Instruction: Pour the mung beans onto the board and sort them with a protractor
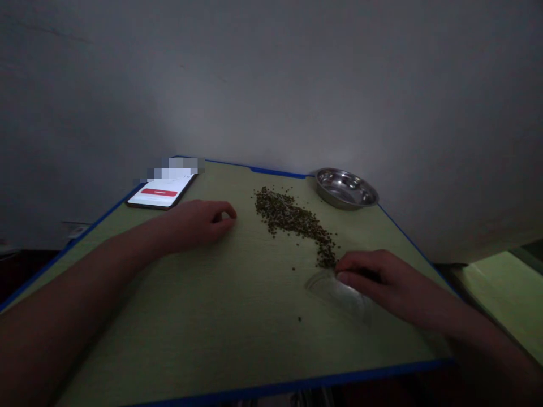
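A spread of small greenish-brown beans or seeds [288,215] lies loose on the pale green table, trailing toward my right hand. My right hand [377,280] is closed, thumb and finger pinched at the far rim of a clear, shallow plastic bowl or lid [339,299]. The bowl's near part looks blurred, and the contact point is partly hidden by the fingers. My left hand [212,219] rests on the table left of the spread, fingers curled and thumb close to the index tip. Nothing shows in it.
A shiny metal bowl [345,189] stands at the table's back right corner. At the back left lies a phone [159,194] with a lit screen. Blue edging [280,172] borders the table [190,328], and a grey wall [263,85] rises behind it.
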`<state>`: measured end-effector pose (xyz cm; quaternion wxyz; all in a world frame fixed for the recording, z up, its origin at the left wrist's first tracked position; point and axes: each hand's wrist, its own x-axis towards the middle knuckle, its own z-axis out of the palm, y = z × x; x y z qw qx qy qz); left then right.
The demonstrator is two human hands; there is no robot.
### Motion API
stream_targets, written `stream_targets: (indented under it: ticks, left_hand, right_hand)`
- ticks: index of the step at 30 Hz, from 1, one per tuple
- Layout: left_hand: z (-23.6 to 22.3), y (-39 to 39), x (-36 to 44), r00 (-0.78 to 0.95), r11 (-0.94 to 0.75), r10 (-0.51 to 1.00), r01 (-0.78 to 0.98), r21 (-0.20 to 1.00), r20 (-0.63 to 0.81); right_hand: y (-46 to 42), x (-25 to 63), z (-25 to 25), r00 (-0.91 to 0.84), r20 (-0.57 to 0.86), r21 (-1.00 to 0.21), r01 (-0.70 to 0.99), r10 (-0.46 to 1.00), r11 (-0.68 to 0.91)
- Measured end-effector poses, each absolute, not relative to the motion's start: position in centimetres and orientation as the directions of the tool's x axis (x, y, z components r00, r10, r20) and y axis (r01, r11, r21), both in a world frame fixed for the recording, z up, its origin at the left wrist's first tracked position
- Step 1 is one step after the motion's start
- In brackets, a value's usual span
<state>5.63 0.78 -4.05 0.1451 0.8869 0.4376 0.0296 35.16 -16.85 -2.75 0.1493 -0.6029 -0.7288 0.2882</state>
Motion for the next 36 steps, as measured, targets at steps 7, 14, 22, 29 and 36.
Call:
stream_targets:
  ticks: [7,14,22,29,36]
  left_hand:
    - [-3.9,0.7,5.8,0.611,-0.575,0.788,0.774,0.265,-0.074]
    - [-3.9,0.5,5.9,0.619,-0.585,0.782,0.770,0.255,-0.076]
    - [-3.7,0.4,6.0,0.622,-0.591,0.780,0.769,0.245,-0.073]
    - [-3.5,0.1,6.1,0.614,-0.587,0.786,0.778,0.224,-0.071]
    - [-3.5,0.0,6.1,0.609,-0.580,0.788,0.783,0.226,-0.086]
  right_hand:
    - [-13.6,34.6,-2.1,-0.179,0.006,-0.480,0.862,0.984,0.160]
    - [-13.5,33.0,-1.7,-0.262,-0.067,-0.456,0.866,0.963,0.204]
    - [-13.0,33.2,-2.2,-0.205,-0.035,-0.390,0.904,0.978,0.176]
    - [-14.8,33.3,-1.9,-0.236,-0.042,-0.429,0.882,0.971,0.196]
    - [-15.6,32.9,-2.1,-0.250,-0.135,-0.451,0.877,0.959,0.165]
